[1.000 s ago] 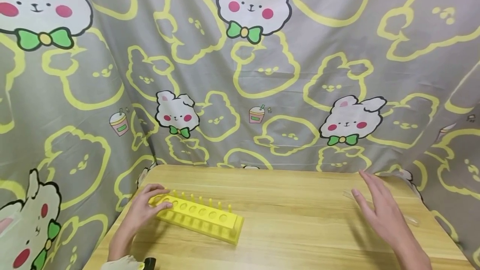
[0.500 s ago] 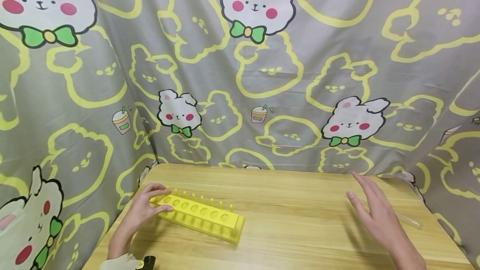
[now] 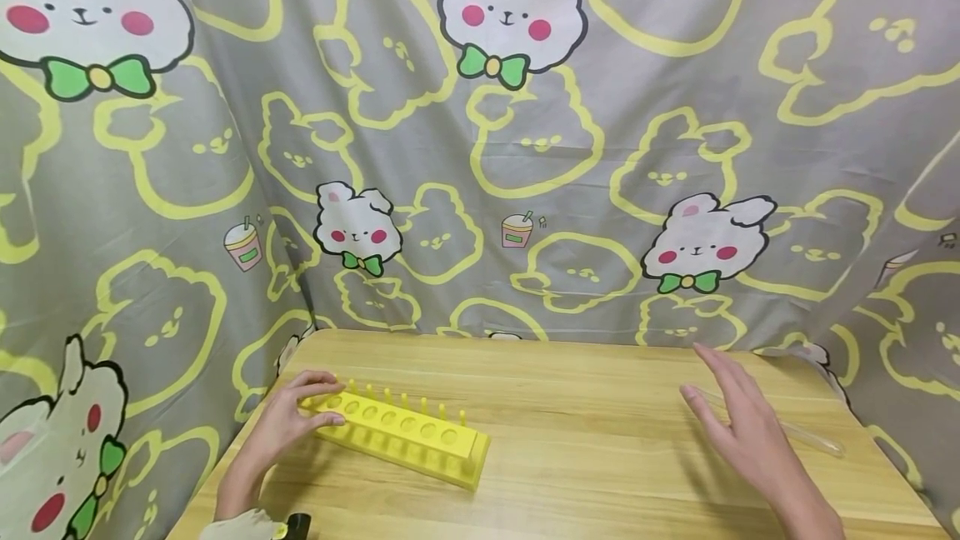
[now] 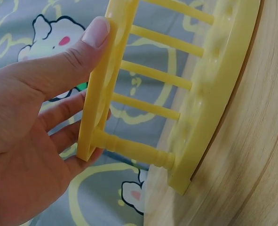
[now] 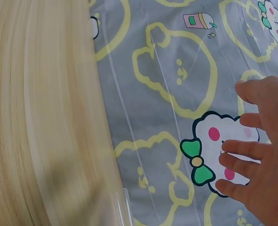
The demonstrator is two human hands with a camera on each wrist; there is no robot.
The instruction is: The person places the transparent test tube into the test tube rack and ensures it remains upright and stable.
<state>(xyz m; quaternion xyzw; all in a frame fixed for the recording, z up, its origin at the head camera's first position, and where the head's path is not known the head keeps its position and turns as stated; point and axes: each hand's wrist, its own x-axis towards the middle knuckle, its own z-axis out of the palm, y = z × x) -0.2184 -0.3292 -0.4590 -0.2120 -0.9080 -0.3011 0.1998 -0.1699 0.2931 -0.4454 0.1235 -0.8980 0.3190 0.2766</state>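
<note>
Right hand (image 3: 750, 436): has drifted slightly left since a second ago, baring more of the clear tube (image 3: 813, 437); fingers spread, holding nothing, above the surface (image 3: 570, 440).
Left hand (image 3: 281, 415): thumb and fingers pinch the top plate at the rack's left end.
Yellow rack (image 3: 401, 440): upright on the surface's left side; looks like light, stiff plastic, best held by an end of the top plate, away from the thin pegs.
Rack's long axis: slants from far left to near right, holes up, pegs along the far side.
Clear tube: lies at right, partly hidden by the right hand; probably light, slick, perhaps brittle; a gentle mid-length pinch should suit.
Tube's long axis: far left to near right, roughly parallel to the rack; cannot tell which end opens.
Patterned cloth (image 3: 450, 148): hangs beyond.
</note>
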